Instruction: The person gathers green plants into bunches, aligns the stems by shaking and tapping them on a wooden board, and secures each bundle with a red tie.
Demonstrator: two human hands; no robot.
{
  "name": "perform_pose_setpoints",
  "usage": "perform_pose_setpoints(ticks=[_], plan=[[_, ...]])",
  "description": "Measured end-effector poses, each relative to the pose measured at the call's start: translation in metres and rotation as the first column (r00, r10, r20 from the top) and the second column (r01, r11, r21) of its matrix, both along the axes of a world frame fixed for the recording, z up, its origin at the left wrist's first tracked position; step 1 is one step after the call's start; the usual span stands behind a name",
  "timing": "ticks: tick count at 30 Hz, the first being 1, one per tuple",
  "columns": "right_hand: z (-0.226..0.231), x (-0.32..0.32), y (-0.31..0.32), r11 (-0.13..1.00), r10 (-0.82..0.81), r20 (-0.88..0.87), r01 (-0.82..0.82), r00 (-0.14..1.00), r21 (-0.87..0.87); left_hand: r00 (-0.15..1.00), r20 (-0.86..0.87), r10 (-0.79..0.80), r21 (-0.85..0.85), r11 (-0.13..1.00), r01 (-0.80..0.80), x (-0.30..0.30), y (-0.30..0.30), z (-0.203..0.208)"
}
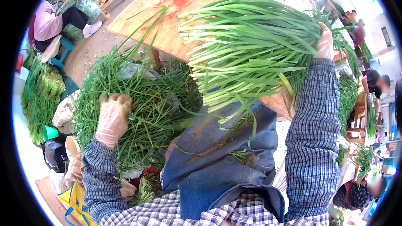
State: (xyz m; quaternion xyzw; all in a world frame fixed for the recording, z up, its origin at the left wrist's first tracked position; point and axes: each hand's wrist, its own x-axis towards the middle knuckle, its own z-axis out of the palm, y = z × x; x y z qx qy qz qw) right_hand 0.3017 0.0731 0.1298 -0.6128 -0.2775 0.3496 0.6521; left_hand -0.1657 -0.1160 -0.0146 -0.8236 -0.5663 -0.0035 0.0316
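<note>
While the pale-gloved right hand [325, 44] grasps the thick bunch of long, flat green leaves [247, 46] by its leafy end, the whitish stems hang over the tan wooden tabletop [134, 21] and stained blue cloth apron [209, 171]. The pale-gloved left hand [114, 115] curls at the tangled dark-green heap [146, 132]; whether it pinches anything, I cannot tell. Good handling likely means a firm, uncrushing grip, level stem ends, and clearing 1 stray leaf at a time.
</note>
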Motion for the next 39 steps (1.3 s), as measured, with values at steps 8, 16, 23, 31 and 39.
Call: perform_pose_setpoints(ticks=[8,16,23,31,39], plan=[[0.011,-0.026,-0.010,0.990,-0.014,-0.029,0.018,0.999,0.143,0.748,0.598,-0.287,0.432,0.902,0.000,0.141,0.039,0.069],[0.018,-0.041,-0.023,0.974,0.117,0.012,-0.117,0.993,0.193,0.208,0.974,-0.084,0.059,0.990,0.126,0.170,0.080,0.060],[0.015,-0.029,0.004,0.978,-0.059,-0.029,0.063,0.998,0.197,0.169,0.980,-0.103,0.089,0.992,0.087,0.166,0.073,0.070],[0.031,-0.068,-0.023,0.980,-0.160,0.084,0.147,0.984,0.137,0.409,0.882,-0.236,0.309,0.943,-0.122,0.172,0.078,0.073],[0.031,-0.067,-0.024,0.973,-0.219,0.137,0.206,0.966,0.103,-0.057,0.997,0.052,-0.051,0.999,0.017,0.173,0.083,0.077]])
